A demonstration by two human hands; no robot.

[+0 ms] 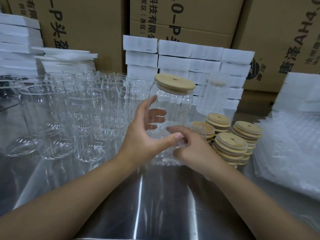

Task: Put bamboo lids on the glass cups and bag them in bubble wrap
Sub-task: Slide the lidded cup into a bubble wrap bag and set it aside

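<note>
A clear glass cup with a round bamboo lid on top is held up over the steel table, tilted slightly right. My left hand wraps its fingers and thumb around the cup's lower part. My right hand pinches the mouth of a bubble wrap bag at the cup's base. Stacks of bamboo lids stand just right of my hands. Several bare glass cups crowd the left side.
A pile of bubble wrap bags lies at the right. One wrapped cup stands behind the lids. White foam boxes and cardboard cartons line the back. The steel table stretches toward me.
</note>
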